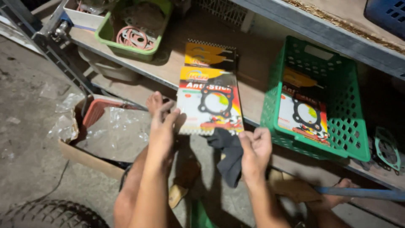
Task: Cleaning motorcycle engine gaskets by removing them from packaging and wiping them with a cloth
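So the left hand (162, 122) is pinching the near-left corner of a gasket pack (209, 101), fingers mostly straight and thumb tucked behind the card. The right hand (255, 150) is curling shut around a dark rag (230, 158) that's hanging down just under the pack's near edge. The pack is lying flat on the shelf (253, 63), long axis running near to far, sitting just far and right of the left hand, so that hand is the closer one. A second pack (209, 54) is peeking out behind it, farther back. Off to the right, a green basket (337, 122) is holding another pack of the same kind (303, 114). Far left, a lighter green tray (105, 31) is holding loose reddish ring gaskets (134, 38). Down near left, a cardboard box (84, 158) is holding crinkled clear plastic (116, 131).
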